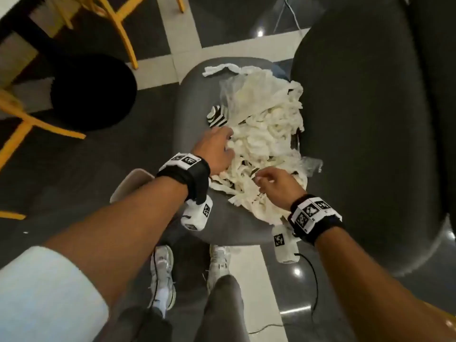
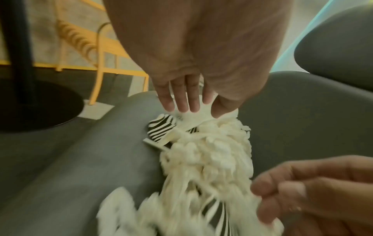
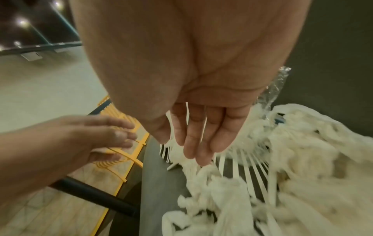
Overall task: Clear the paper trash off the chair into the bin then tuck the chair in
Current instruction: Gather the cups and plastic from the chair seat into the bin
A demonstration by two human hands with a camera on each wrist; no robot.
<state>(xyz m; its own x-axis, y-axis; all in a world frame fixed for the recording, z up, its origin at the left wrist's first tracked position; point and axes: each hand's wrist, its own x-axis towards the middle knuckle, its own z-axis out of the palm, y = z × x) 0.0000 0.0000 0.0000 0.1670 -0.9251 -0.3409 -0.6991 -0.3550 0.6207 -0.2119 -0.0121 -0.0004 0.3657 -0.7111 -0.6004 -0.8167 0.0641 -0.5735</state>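
Grey chair seat is carrying the shredded paper trash pile. Left hand is lying on the pile's left edge, fingers straight; right hand is pinching strips at its near edge.

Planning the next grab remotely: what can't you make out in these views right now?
- Bin: in no view, so its place is unknown.
- Left hand: fingertips buried in the paper shreds in the head view.
- Right hand: blurred in the left wrist view, grip unclear.
- Chair seat under the pile: covered by shreds.
- Striped piece: partly buried, identity unclear.
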